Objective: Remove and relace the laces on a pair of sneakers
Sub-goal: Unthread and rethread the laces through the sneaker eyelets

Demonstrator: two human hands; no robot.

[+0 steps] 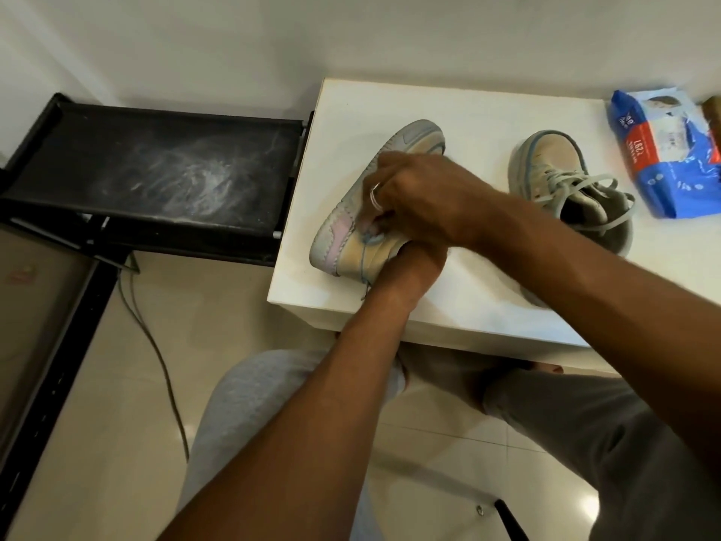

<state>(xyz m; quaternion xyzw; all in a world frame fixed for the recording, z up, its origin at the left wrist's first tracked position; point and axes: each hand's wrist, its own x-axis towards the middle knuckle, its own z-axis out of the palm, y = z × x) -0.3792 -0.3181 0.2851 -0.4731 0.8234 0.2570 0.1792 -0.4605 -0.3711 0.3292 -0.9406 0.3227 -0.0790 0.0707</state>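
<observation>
While one sneaker (351, 228) lies on its side at the table's (468, 306) left end, the right hand (413, 193) pinches its lace (366, 267). The left hand (419, 259), tucked beneath, seems to steady it, its grip hidden. The other sneaker (546, 165) stands nearby.

Your right hand (409, 193) covers the tongue and eyelets of the left sneaker (351, 212), and blur hides whether its fingertips pinch the lace (366, 263). Your left hand (421, 256) lies almost wholly under it, its grip unseen. Your right forearm hides the near heel of the right sneaker (554, 169). The right edge cuts off the blue packet (663, 158) and a brown thing (714, 111) beside it; the packet's print is unreadable.
</observation>
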